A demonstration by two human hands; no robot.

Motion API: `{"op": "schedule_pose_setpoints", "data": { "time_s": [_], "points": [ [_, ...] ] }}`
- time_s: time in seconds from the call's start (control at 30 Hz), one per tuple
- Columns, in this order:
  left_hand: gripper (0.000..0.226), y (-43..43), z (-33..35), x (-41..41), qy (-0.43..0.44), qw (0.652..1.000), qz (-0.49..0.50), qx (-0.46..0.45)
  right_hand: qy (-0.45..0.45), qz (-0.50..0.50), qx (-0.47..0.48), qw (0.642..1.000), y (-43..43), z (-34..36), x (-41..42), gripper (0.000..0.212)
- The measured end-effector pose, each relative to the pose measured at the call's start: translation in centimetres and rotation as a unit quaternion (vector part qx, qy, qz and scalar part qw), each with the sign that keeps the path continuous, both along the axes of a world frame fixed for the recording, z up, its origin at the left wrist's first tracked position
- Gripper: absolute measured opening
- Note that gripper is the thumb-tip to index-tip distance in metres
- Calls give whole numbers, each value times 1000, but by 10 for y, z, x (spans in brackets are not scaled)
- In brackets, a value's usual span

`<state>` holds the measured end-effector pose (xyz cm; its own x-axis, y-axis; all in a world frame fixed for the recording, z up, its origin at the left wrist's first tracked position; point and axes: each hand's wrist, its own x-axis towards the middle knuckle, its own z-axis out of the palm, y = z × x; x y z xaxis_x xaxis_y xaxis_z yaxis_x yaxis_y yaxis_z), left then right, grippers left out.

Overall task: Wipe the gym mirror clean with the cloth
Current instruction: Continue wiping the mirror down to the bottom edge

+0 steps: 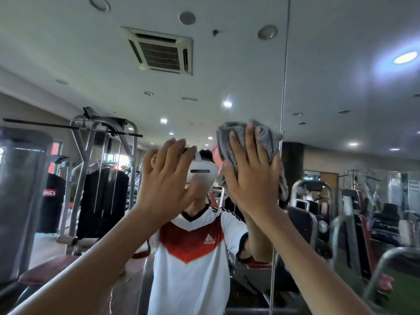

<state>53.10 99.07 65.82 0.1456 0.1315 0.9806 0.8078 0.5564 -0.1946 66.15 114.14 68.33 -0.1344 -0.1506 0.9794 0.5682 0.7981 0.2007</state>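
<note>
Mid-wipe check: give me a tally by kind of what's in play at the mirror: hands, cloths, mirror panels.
Hands: 2 (left hand, right hand)
Cloths: 1 (grey cloth, under the right hand)
Mirror panels: 2 (left panel, right panel, split by a vertical seam)
Total: 5

Dim, ceiling-light glare, fisheye-warped edges
</note>
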Motion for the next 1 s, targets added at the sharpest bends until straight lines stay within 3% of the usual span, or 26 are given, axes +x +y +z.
{"op": "schedule_pose_setpoints", "data": {
  "time_s": [0.13,0.33,0.4,0.6,0.7,0.87,0.93,1.0],
  "points": [
    [67,-2,7,-17,-8,1000,19,-20,-117,-12,85,989,16,-60,23,62],
    [65,3,3,-19,25,999,27,0,63,-3,-72,995,25,30,21,60],
    [63,2,4,-21,40,999,21,8,80,5,-88,993,8,51,1,61],
    [63,0,2,-23,36,999,16,13,-113,9,99,989,-8,-25,-3,60],
    [63,2,0,-22,41,999,24,17,-104,-18,60,993,25,-11,30,60],
    [63,4,1,-22,45,998,30,18,34,-6,-73,997,29,80,30,63],
    [62,2,2,-23,44,999,28,16,25,-21,-50,998,17,81,15,62],
    [62,1,2,-24,41,999,28,14,-73,-25,42,996,14,56,10,60]
  ]
}}
